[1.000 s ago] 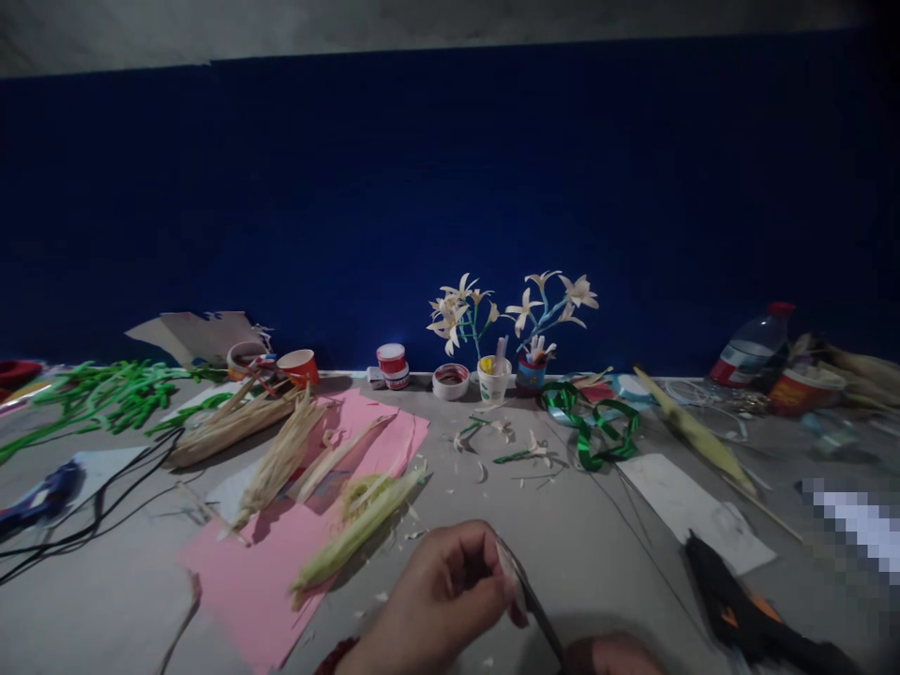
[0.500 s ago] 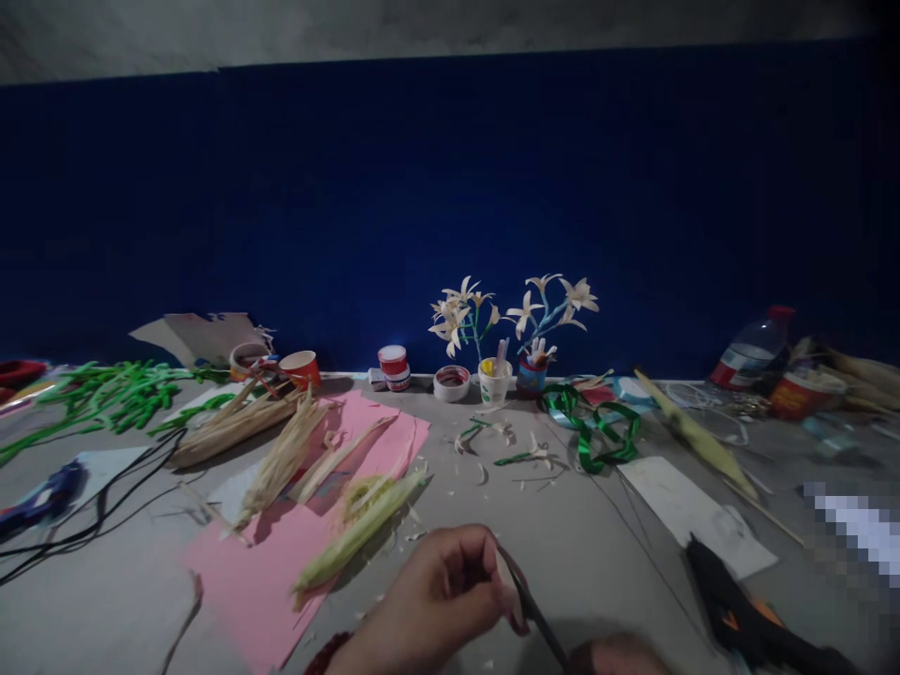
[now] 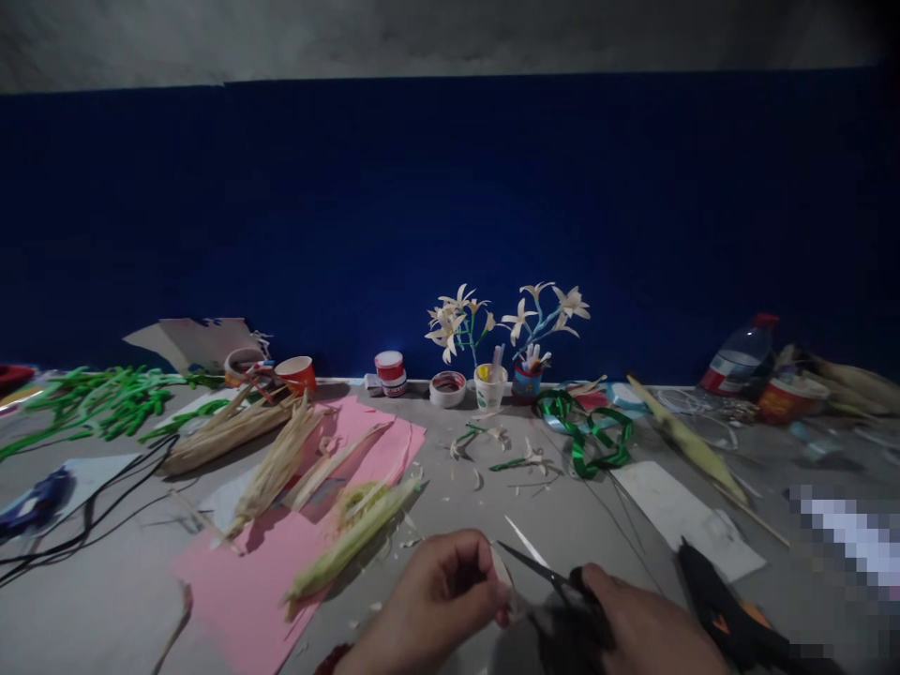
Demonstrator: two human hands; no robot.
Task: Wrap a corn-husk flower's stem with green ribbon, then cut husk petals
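My left hand (image 3: 440, 595) pinches a small pale strip of corn husk (image 3: 501, 567) between thumb and fingers, low in the middle of the head view. Just to its right, my right hand (image 3: 643, 619) grips black-handled scissors (image 3: 547, 572). Their blades are spread apart and point toward the strip, one blade tip close to its upper end. The lower part of the scissors is dark and partly hidden by the hand. Small pale flowers on green stems (image 3: 524, 459) and husk scraps lie on the table beyond both hands.
Left of my hands, corn husks (image 3: 352, 548) lie on pink paper (image 3: 232, 591). A black glue gun (image 3: 724, 605) lies at the right, near my right hand. Cups with white husk flowers (image 3: 450, 328), green ribbon (image 3: 583, 431) and a bottle (image 3: 738, 356) stand or lie toward the back.
My right hand has come up further into view, and the scissors have drawn back right from the husk strip with their blades opened. My left hand keeps its pinch, nearly in place.
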